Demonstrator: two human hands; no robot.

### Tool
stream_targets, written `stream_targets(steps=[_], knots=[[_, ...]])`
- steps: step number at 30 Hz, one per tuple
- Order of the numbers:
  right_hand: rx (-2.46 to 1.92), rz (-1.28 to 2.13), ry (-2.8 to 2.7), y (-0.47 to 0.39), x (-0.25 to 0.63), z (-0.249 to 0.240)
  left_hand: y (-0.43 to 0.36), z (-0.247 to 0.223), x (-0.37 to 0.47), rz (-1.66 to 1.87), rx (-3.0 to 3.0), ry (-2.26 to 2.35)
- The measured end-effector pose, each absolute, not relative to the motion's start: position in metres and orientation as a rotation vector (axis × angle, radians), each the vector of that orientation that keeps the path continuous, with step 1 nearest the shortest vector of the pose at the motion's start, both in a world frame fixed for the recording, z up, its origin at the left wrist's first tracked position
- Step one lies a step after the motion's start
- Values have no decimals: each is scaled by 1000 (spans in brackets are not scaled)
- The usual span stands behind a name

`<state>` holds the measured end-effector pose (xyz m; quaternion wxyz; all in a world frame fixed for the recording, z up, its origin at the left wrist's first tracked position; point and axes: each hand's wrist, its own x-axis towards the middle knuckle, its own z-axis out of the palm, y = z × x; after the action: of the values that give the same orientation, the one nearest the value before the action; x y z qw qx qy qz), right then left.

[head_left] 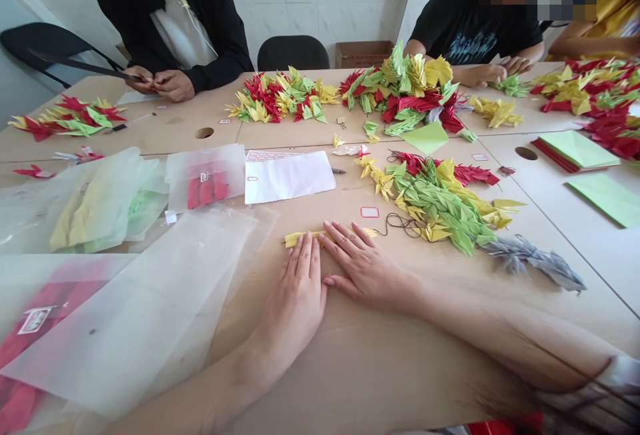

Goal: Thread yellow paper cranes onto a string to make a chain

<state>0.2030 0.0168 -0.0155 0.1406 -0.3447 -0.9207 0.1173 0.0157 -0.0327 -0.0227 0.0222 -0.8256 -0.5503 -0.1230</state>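
My left hand (301,281) lies flat, fingers stretched out and together, its fingertips on a yellow folded-paper strip (293,239). Palm down beside it, my right hand (367,267) has its fingers extended over the same strip, thumb held out towards the left hand. Most of the strip is hidden under the fingers; its left end and a bit on the right show. A dark cord (400,221) curls near its right end. Past that lies a pile of strung folded paper cranes (440,201) in green, yellow and red, with a grey plastic bundle (537,261) at its near end.
Translucent plastic bags (145,308) with paper strings cover the left side. A white sheet (290,178) and a pen (339,171) lie ahead. Green paper squares (607,198) are at right. Across the table (370,355), other people sit behind crane heaps (280,96); one holds a dark strip.
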Motion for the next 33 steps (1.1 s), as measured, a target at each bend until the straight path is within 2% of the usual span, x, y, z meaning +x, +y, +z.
stream_targets(steps=[8, 11, 14, 25, 33], knots=[[-933, 601, -2560, 26, 210, 0, -32, -21, 21, -444, -2576, -1680], [-978, 595, -2431, 40, 219, 6, -31, -16, 21, -420, -2576, -1680], [-1054, 560, -2325, 54, 227, 0, -30, -15, 20, -404, -2578, -1661], [-1035, 797, -2263, 76, 231, -13, -26, -8, 17, -433, -2624, -1606], [-820, 591, -2494, 71, 240, 0, 3, 18, -12, -390, -2676, -1643]])
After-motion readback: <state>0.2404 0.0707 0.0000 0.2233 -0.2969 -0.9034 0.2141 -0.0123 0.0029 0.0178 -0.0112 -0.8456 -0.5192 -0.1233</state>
